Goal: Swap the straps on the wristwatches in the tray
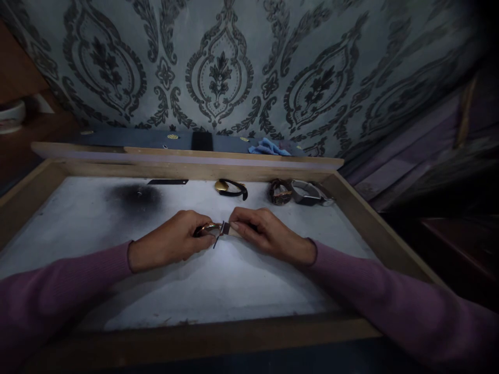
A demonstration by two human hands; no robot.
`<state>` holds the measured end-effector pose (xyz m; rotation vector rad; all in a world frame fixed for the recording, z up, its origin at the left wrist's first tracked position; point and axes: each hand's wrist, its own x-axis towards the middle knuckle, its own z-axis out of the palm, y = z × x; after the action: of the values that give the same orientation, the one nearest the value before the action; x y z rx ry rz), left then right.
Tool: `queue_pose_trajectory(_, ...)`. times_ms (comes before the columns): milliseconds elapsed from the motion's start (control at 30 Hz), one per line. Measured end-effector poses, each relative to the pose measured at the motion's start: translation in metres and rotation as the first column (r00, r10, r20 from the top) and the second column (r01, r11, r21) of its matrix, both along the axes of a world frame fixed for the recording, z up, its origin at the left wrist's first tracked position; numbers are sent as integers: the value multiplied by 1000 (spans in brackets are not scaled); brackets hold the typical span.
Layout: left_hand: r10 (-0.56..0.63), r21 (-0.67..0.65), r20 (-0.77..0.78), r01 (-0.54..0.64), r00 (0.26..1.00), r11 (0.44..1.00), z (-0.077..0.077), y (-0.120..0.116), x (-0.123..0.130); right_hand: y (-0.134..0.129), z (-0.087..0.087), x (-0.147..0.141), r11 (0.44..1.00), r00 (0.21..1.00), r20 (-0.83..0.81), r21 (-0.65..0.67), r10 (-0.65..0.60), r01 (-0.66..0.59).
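Over the middle of a white-bottomed wooden tray, my left hand point(175, 239) is closed around a gold-coloured wristwatch point(211, 228), thumb below its case and fingers above. My right hand point(265, 234) pinches a watch strap point(233, 230), brown at its end and pale beneath, held right beside the case. Thin dark pieces stick out between the two hands; whether they are strap or tool I cannot tell. The fingers hide part of the watch and most of the strap. Both hands are above the tray's white bottom point(202, 296).
Along the tray's back lie a dark flat blade-like strip point(168, 182), a gold watch with black strap point(231, 189), a brown watch point(280, 191) and a grey watch point(307, 192). Raised wooden walls point(202, 170) surround the tray. Behind it rests a blue cloth point(268, 147).
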<state>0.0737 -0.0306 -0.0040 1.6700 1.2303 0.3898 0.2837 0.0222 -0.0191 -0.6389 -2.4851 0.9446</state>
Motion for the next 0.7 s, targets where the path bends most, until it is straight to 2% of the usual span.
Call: queue_pose_trajectory(700, -3, -16, -5, 3, 1000, 1000, 1, 0, 1, 1, -2, 1, 999, 1000, 4, 47, 5, -5)
